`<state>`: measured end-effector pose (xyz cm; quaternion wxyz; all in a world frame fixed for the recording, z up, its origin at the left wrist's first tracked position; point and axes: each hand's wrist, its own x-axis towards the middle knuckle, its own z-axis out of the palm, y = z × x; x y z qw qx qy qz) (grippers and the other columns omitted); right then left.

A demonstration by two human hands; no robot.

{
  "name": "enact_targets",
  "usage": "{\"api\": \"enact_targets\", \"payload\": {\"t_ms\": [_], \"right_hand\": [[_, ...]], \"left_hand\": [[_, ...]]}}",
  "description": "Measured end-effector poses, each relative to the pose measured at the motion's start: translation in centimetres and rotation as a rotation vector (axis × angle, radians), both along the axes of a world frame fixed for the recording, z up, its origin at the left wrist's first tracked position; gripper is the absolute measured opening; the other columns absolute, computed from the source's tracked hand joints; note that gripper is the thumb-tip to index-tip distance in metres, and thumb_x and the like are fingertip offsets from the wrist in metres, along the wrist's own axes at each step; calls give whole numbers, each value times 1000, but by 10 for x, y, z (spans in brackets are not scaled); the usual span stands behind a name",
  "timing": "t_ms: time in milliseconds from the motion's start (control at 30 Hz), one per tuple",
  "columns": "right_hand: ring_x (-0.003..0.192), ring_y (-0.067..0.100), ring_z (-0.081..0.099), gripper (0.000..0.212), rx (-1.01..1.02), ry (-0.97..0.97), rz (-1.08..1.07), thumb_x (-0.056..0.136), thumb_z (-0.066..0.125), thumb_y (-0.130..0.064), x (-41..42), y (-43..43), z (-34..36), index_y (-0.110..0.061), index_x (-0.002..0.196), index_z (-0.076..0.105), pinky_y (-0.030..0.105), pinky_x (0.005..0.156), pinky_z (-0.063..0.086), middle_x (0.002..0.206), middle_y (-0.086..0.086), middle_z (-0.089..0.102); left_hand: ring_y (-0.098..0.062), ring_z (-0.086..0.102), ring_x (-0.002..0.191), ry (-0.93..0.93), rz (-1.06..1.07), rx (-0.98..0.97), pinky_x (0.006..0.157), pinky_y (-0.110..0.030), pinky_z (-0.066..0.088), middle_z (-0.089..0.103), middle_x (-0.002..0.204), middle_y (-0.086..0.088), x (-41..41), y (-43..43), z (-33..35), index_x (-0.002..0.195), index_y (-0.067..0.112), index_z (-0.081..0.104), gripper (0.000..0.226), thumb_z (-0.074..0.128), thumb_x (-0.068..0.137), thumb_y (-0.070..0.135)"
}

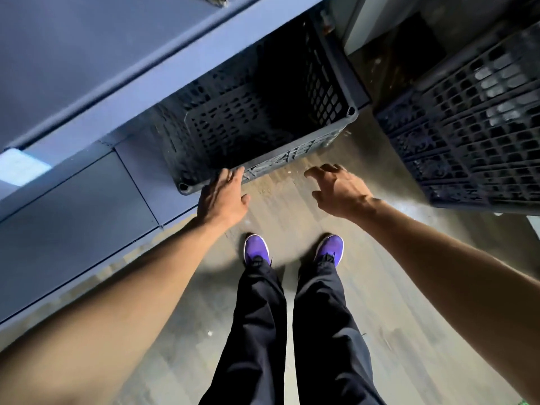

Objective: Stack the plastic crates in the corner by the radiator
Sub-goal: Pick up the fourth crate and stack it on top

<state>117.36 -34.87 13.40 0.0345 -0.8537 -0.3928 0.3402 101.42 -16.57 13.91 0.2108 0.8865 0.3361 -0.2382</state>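
Sitting just beyond fingers (234, 177): crate (263, 121)

A storeroom or back-room work area is being suggested, not a living space. Lattice-walled plastic crates are being kept directly on the ground: the centre crate (251, 118) is being stood at the far middle against blue-grey metal panelling (73, 200) on the left, and the right crate (482, 127) at the far right. The worn plank floor (394, 302) is being left strewn with crumbs and debris.

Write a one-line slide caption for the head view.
Left hand reaches the rim of the dark crate; right hand hovers open beside it.
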Motion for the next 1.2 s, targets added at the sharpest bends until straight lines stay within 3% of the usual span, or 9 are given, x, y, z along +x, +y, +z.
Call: {"api": "enact_targets", "payload": {"t_ms": [200,300,367,567,733,833,1000,1200], "right_hand": [[132,31,41,60,24,-29,41,88,65,-28,28,18,-39,-25,143,44,42,103,42,144,9,47],[138,30,32,68,5,-57,93,89,65,-32,44,23,-49,-28,149,34,46,108,39,152,7,36],[138,30,31,73,17,-79,109,88,66,-32,51,32,-54,-32,151,28,46,107,39,153,7,35],[120,32,36,58,61,-339,133,85,66,-31,51,60,-71,-28,139,44,47,97,40,130,13,39],[127,31,38,66,-104,-291,223,87,63,-28,54,73,-82,-28,146,33,52,113,18,135,10,47],[131,31,36,67,-152,-281,255,87,64,-26,53,75,-79,-28,147,34,55,115,12,140,8,45],[127,28,39,56,-190,-187,317,87,65,-45,53,68,-69,-31,139,50,44,101,39,139,4,45],[105,31,61,58,-182,-267,393,94,50,-55,37,50,-43,-5,123,57,39,78,48,119,17,62]], "left_hand": [[-33,45,125,49,-65,80,102,-46,35,45,136,-12,11,19,-66,147,20,29,65,60,92,33],[-34,47,119,45,-88,188,99,-47,34,51,126,-12,25,26,-87,133,19,46,48,60,91,35],[-36,47,118,44,-22,151,98,-46,40,50,124,-13,36,32,-95,127,18,54,40,61,92,35],[-35,52,116,0,47,8,89,-41,44,59,125,-13,38,47,-115,124,20,59,32,55,97,37],[-39,54,112,28,22,85,89,-43,45,62,123,-14,33,48,-119,132,34,55,40,51,96,51],[-43,57,105,17,-19,100,86,-44,47,64,116,-18,25,45,-117,130,33,56,35,55,96,43],[-41,62,92,-110,-153,71,78,-39,47,71,103,-16,0,30,-96,119,19,64,28,65,92,28],[-41,58,103,-26,-179,50,86,-40,45,67,116,-14,-23,18,-66,135,28,54,42,60,94,25]]}}
